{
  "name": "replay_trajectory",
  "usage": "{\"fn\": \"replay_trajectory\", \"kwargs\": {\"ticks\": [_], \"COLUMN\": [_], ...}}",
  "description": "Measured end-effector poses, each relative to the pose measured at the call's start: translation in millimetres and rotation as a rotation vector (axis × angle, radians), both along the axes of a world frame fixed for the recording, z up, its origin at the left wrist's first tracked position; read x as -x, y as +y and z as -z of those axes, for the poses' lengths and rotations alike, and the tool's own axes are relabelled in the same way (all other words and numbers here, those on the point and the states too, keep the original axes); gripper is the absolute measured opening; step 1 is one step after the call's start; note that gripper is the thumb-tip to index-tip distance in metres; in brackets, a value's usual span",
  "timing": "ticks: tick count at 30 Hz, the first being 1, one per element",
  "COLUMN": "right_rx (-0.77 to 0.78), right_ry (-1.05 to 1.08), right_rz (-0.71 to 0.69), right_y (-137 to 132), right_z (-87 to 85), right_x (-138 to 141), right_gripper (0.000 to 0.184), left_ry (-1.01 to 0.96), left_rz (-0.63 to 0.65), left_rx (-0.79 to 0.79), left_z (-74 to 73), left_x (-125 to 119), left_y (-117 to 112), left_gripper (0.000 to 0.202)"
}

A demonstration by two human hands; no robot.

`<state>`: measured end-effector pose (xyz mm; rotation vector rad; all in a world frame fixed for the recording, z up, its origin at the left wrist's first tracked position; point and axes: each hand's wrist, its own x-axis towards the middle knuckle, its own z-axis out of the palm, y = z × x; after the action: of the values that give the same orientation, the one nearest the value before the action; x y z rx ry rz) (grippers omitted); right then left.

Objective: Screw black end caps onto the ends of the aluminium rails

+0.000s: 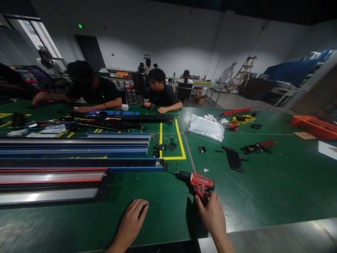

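My right hand (210, 212) is wrapped round the grip of a red and black cordless drill (197, 182). The drill's bit points left, its tip at the end of a long blue rail (81, 163) that runs across the green table (263, 189). My left hand (133, 216) rests on the table near the front edge, fingers curled loosely downward and holding nothing. More long rails, blue, red-edged and silver (52, 195), lie parallel at the left.
Small black brackets (168, 146) and screws lie in a yellow-taped square. A black flat part (234, 160), a clear bag (206, 127) and an orange tray (314, 126) are on the right. Two people sit across the table working.
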<state>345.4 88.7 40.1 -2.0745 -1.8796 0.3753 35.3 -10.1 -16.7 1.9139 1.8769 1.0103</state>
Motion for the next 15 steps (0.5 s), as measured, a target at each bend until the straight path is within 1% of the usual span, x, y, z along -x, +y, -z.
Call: {"fn": "replay_trajectory", "kwargs": {"ticks": [2,5,8,11,15], "right_rx": [0.041,0.143,0.221,0.247,0.293], "right_ry": [0.005,0.028,0.043,0.052,0.121], "right_rz": [0.007,-0.011,-0.026,-0.059,-0.085], "right_y": [8,21,27,24,11], "right_z": [0.1,-1.9,-2.5,-2.9,-5.7], "right_x": [3,6,7,5,-7], "right_gripper": [0.038,0.038,0.033,0.023,0.018], "left_ry": [0.007,0.007,-0.009,-0.048,-0.149], "left_rz": [-0.003,-0.024,-0.036,-0.052,-0.110], "left_rx": [-0.002,-0.007,-0.014,-0.002,0.048], "left_z": [-1.0,-2.6,-3.6,-3.5,-4.2], "left_x": [0,-1,-2,-1,-1], "left_y": [0,1,2,2,4], "left_gripper": [0.017,0.018,0.018,0.019,0.024]}}
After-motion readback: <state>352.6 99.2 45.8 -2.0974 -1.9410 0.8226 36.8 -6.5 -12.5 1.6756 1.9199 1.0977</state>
